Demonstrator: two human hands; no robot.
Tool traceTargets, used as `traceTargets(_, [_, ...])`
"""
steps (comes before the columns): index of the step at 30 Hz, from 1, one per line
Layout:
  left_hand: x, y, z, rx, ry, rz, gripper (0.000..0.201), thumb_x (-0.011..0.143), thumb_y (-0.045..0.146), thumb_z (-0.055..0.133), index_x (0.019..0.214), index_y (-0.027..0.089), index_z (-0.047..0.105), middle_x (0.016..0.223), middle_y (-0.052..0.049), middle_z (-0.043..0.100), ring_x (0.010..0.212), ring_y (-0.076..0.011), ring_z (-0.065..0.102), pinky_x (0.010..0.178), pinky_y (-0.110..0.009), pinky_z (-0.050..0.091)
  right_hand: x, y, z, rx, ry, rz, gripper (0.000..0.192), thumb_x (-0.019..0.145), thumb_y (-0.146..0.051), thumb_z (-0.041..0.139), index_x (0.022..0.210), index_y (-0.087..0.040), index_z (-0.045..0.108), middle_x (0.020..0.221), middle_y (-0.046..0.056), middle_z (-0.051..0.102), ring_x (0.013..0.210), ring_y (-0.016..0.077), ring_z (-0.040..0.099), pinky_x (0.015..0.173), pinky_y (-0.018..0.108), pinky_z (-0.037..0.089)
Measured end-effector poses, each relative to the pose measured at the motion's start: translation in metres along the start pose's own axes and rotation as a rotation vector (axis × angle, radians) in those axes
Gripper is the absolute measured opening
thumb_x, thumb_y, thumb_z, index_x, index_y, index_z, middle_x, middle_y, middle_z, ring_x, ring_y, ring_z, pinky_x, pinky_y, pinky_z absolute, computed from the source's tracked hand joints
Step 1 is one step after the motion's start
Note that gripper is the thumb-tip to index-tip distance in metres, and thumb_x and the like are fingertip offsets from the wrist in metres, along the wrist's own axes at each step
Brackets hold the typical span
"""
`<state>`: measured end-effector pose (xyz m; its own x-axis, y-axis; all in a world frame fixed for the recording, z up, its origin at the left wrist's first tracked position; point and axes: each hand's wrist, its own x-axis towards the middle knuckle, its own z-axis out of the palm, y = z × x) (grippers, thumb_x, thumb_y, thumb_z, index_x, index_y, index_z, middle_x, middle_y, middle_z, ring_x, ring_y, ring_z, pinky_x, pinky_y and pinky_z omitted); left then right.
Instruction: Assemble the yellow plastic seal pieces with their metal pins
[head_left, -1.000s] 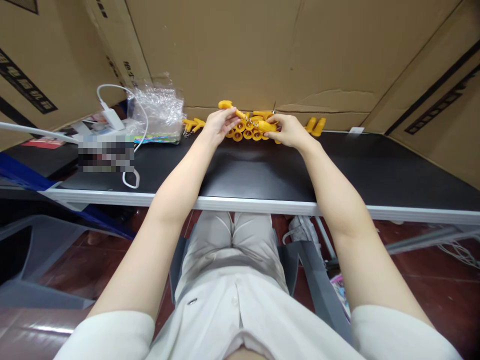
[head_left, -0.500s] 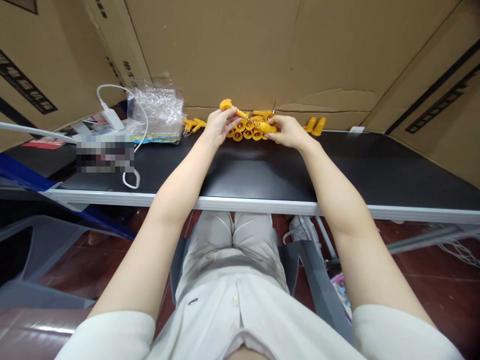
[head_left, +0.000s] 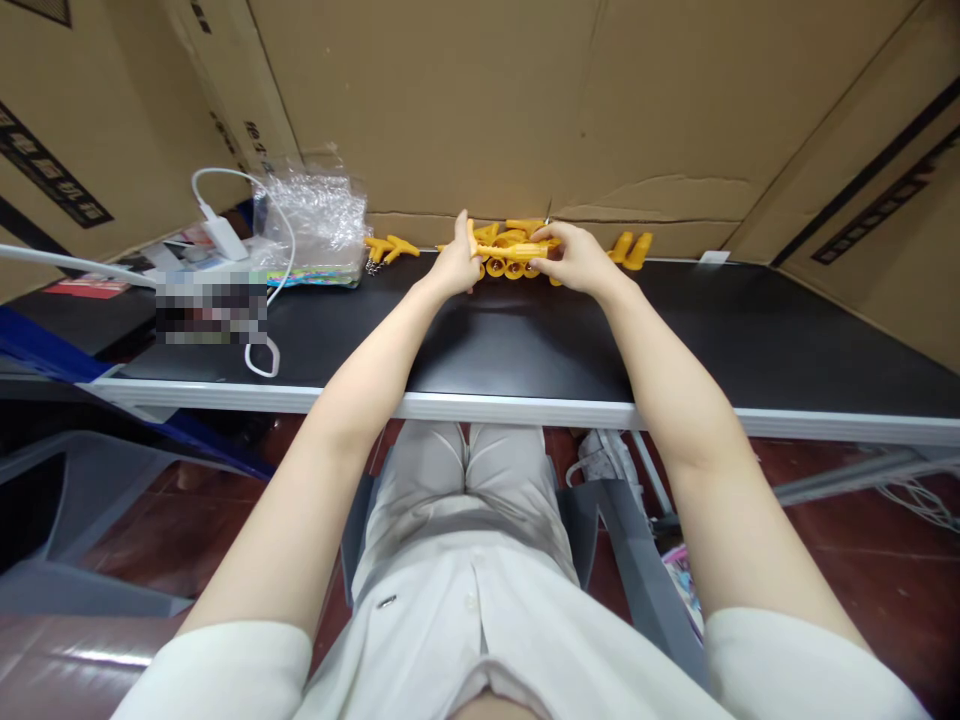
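Observation:
My left hand (head_left: 456, 264) is closed on a yellow branched plastic handle (head_left: 473, 240), its thumb pointing up. The handle's thin shaft points right, in line with a yellow tubular sleeve (head_left: 532, 251). Around that sleeve's right end the fingers of my right hand (head_left: 576, 260) are closed. Shaft and sleeve look joined end to end; the metal spiral tip is out of sight. Behind and just below them stand several yellow round cups (head_left: 513, 270), partly covered by my hands. To the left lie yellow branched handles (head_left: 391, 248) with metal spiral ends.
Yellow cone-shaped sleeves (head_left: 636, 250) stand right of my right hand. Clear plastic bags (head_left: 319, 225), a white cable (head_left: 292, 250) and a white adapter (head_left: 225, 238) lie at the left. A cardboard wall (head_left: 480, 110) closes off the back of the black table (head_left: 517, 340).
My left hand has turned and moved slightly right and down, bringing the handle level with the sleeve. The spiral tip between the hands no longer shows. My right hand stays nearly in place.

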<state>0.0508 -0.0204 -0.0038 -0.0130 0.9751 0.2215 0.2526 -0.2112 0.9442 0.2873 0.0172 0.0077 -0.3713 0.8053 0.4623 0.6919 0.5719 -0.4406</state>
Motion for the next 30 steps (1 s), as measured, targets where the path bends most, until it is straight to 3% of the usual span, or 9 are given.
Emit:
traceTargets(3, [-0.001,-0.004,-0.004,0.230,-0.044,0.128,0.090,0.093,0.010,0.068,0.172,0.026,0.029,0.120,-0.009,0.078,0.127,-0.0317,0.076,0.121,-0.048,0.051,0.002,0.005,0.002,0.109,0.005,0.033,0.057,0.078,-0.050,0.094,0.121,-0.022,0.069,0.116,0.011,0.074,0.103,0.0320,0.074,0.103,0.057,0.062])
traceTargets(5, [0.000,-0.006,-0.008,0.415,-0.037,0.210,0.081,0.093,0.012,0.065,0.168,0.028,0.039,0.124,-0.010,0.079,0.134,-0.0344,0.071,0.124,-0.052,0.047,0.004,0.009,0.004,0.208,0.020,0.048,0.060,0.074,-0.050,0.097,0.119,-0.023,0.067,0.118,0.011,0.073,0.106,0.0321,0.074,0.103,0.058,0.062])
traceTargets(9, [0.006,-0.010,-0.016,0.655,0.021,0.279,0.051,0.091,0.012,0.064,0.139,0.030,0.063,0.125,-0.010,0.078,0.139,-0.0381,0.066,0.122,-0.056,0.045,0.006,0.015,0.005,0.391,0.019,0.060,0.062,0.068,-0.047,0.101,0.113,-0.022,0.066,0.119,0.010,0.073,0.110,0.0304,0.074,0.104,0.056,0.063])
traceTargets(13, [0.007,-0.012,-0.017,0.499,0.050,0.293,0.038,0.083,0.006,0.069,0.114,0.028,0.066,0.112,-0.009,0.077,0.138,-0.0380,0.066,0.122,-0.053,0.043,0.001,0.009,0.000,0.463,0.004,0.074,0.062,0.067,-0.045,0.102,0.112,-0.022,0.067,0.119,0.011,0.075,0.107,0.0296,0.076,0.102,0.054,0.066])
traceTargets(16, [0.006,-0.009,-0.016,0.296,0.054,0.300,0.037,0.075,-0.001,0.071,0.097,0.028,0.063,0.104,-0.007,0.076,0.139,-0.0356,0.064,0.123,-0.046,0.040,-0.003,0.002,-0.005,0.460,-0.023,0.104,0.060,0.072,-0.063,0.097,0.105,-0.021,0.070,0.108,0.012,0.078,0.098,0.0300,0.079,0.095,0.053,0.068])
traceTargets(20, [0.001,0.000,-0.015,0.103,0.069,0.284,0.039,0.069,-0.007,0.068,0.083,0.028,0.057,0.096,-0.004,0.073,0.137,-0.0320,0.063,0.120,-0.039,0.040,-0.003,0.000,-0.004,0.473,-0.077,0.181,0.080,0.081,-0.099,0.064,0.091,-0.020,0.072,0.087,0.012,0.076,0.081,0.0289,0.079,0.085,0.051,0.068])
traceTargets(25, [-0.002,0.004,-0.013,0.078,0.085,0.284,0.040,0.068,-0.011,0.066,0.080,0.026,0.056,0.091,-0.004,0.070,0.140,-0.0320,0.062,0.118,-0.039,0.040,0.001,-0.001,-0.002,0.464,-0.138,0.269,0.100,0.084,-0.107,0.039,0.107,-0.019,0.080,0.072,0.009,0.070,0.081,0.0320,0.080,0.088,0.054,0.067])
traceTargets(27, [-0.002,0.003,-0.013,0.099,0.089,0.294,0.039,0.069,-0.009,0.067,0.081,0.027,0.056,0.092,-0.004,0.071,0.141,-0.0320,0.062,0.119,-0.039,0.041,-0.001,-0.003,-0.006,0.482,-0.185,0.247,0.098,0.083,-0.107,0.044,0.113,-0.020,0.079,0.081,0.010,0.076,0.081,0.0314,0.080,0.087,0.054,0.067])
traceTargets(30, [-0.001,0.001,-0.013,0.108,0.083,0.285,0.038,0.069,-0.007,0.069,0.082,0.027,0.056,0.100,-0.005,0.074,0.141,-0.0322,0.061,0.118,-0.038,0.042,-0.005,-0.006,-0.011,0.479,-0.148,0.167,0.090,0.074,-0.098,0.072,0.122,-0.022,0.073,0.099,0.011,0.081,0.082,0.0295,0.080,0.083,0.050,0.066])
